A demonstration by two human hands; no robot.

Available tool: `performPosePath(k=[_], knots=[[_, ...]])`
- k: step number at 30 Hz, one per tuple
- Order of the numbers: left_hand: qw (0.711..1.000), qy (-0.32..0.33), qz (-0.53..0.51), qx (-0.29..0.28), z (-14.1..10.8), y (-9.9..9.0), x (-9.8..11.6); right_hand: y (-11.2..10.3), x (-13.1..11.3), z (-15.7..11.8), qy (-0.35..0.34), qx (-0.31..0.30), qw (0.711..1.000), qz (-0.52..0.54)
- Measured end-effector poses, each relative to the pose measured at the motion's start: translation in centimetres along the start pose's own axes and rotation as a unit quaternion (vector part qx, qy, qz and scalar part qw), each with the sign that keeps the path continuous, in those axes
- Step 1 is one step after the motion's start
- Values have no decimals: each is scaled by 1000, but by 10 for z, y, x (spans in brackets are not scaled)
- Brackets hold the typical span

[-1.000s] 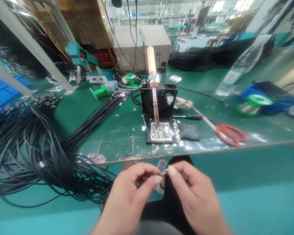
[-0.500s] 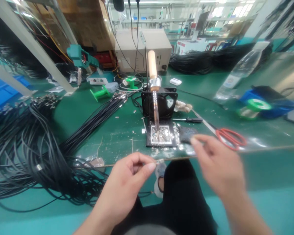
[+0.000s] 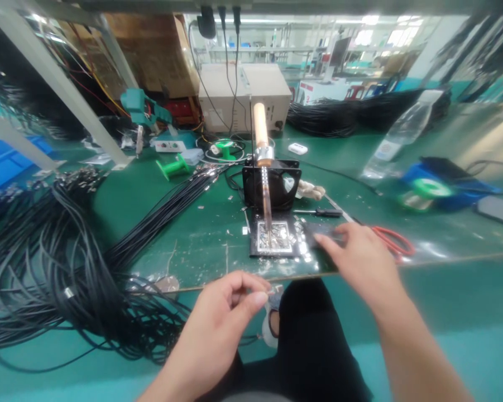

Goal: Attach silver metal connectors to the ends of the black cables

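Note:
My left hand (image 3: 230, 310) is closed in a pinch in front of the bench edge, with a small silvery piece (image 3: 277, 289) at its fingertips. Its exact kind is too blurred to tell. My right hand (image 3: 362, 257) reaches over the bench, thumb and forefinger apart, at a dark flat block (image 3: 320, 230); whether it grips the block I cannot tell. Left of the block, small metal pieces lie in a white-rimmed tray (image 3: 293, 248). A wooden-handled soldering iron (image 3: 260, 125) leans tip-down into that tray, in front of a black fan (image 3: 251, 187).
Bundles of black cable (image 3: 84, 268) cover the left side and hang over the edge. Red-handled scissors (image 3: 396, 240) and a screwdriver (image 3: 329, 213) lie beyond my right hand. A plastic bottle (image 3: 397, 139), a solder spool (image 3: 427, 192) and a grey box (image 3: 268, 84) stand farther back.
My right hand has moved slightly left and forward over the dark block, its thumb and forefinger spreading. My left hand keeps its pinch. The view has tilted up a little.

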State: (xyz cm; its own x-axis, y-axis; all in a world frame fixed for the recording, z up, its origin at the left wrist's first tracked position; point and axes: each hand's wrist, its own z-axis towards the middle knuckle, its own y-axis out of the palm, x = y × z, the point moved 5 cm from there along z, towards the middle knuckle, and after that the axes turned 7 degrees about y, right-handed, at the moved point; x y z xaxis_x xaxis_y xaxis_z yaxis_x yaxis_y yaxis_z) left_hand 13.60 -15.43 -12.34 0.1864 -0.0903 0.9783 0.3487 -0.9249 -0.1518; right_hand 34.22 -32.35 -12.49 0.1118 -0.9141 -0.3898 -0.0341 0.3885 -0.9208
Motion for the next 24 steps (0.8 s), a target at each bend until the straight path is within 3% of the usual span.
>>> performPosePath(k=[8,12,16,19,24], knots=[[1000,3,-13,1,2,0,-3,1,2,8,6,17,997,71],[1000,-9,-21,6,0,-3,-2,-18,4,4,36,37,989,140],[998,-26,-49,4,-1,-6,-1,-38,6,-19,29,62,975,212],[998,-17,-64,-2,1,-6,2,-32,-1,-44,-13,1,951,308],[998,4,-62,7,5,-6,3,2,-26,-77,-52,-159,910,380]])
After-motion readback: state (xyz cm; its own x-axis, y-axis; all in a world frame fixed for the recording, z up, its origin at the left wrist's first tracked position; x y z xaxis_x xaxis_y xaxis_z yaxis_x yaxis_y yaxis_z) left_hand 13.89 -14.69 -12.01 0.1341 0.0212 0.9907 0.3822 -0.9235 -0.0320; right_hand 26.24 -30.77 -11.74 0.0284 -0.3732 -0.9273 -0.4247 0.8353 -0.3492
